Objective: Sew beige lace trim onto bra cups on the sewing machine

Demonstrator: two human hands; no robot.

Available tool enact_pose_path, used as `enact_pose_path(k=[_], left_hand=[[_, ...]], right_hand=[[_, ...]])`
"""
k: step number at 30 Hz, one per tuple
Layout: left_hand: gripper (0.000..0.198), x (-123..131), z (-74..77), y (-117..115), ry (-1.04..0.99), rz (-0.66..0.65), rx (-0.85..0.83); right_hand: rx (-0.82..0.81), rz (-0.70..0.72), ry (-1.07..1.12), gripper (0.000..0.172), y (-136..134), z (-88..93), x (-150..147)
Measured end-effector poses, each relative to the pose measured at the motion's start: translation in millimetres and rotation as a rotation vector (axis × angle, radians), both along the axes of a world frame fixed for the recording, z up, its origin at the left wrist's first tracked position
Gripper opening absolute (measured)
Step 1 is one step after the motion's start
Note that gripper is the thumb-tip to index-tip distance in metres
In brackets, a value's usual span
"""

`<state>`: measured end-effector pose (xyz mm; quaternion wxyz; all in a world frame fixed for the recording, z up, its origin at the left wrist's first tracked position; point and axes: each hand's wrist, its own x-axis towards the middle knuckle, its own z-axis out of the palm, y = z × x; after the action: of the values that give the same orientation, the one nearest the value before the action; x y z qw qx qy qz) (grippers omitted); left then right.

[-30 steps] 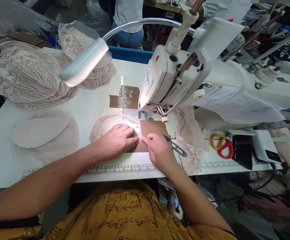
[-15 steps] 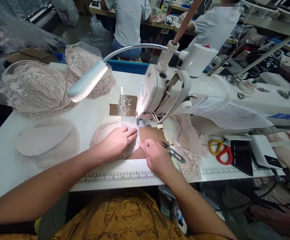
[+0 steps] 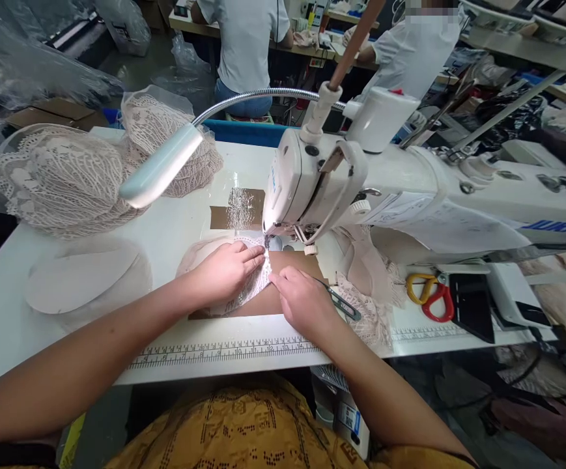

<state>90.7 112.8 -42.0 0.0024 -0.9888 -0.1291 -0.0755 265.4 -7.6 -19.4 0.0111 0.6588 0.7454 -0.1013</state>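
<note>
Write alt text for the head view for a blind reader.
A left hand and right hand press a lace piece flat on brown card at the needle of a white sewing machine. Thread snips lie by the right hand; stacked lace sits far left.

Brand name and ruler marks at the sewing place

On the white arm of the sewing machine point(image 3: 458, 189), at the far right, a blue word reads JUKI, a little blurred. The same blue letters run down its head, too small to read surely. A printed ruler strip point(image 3: 224, 352) lies along the front edge of the bench point(image 3: 14, 339); its numbers are visible, but too small to read.
</note>
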Motion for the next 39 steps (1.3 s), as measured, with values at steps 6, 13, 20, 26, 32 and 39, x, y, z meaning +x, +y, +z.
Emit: enact_pose_path(k=[6, 13, 20, 26, 32, 39], left_hand=[[0.048, 2.9, -2.9, 23.2, 0.007, -0.039, -0.017], [0.043, 5.8, 0.6, 43.6, -0.017, -0.033, -0.011], [0.036, 2.3, 0.7, 41.3, -0.156, -0.008, -0.138], [0.016, -2.6, 23.8, 28.1, -0.465, 0.07, -0.467], [0.016, -0.8, 44.5, 9.8, -0.74, 0.192, -0.861], [0.024, 14.7, 49.8, -15.9, -0.732, 0.276, -1.28]], right_hand=[[-0.059, -0.032, 0.041, 0.037, 21.1, 10.2, 2.6], [0.008, -0.057, 0.055, 0.047, 27.7, -0.1, 2.1], [0.076, -0.046, 0.043, 0.048, 27.2, -9.2, 4.0], [0.154, -0.048, 0.062, 0.044, 26.5, -16.7, 6.1], [0.169, -0.081, 0.08, 0.042, 26.5, -14.1, 4.9], [0.229, -0.054, 0.123, 0.041, 26.1, -16.5, 5.8]])
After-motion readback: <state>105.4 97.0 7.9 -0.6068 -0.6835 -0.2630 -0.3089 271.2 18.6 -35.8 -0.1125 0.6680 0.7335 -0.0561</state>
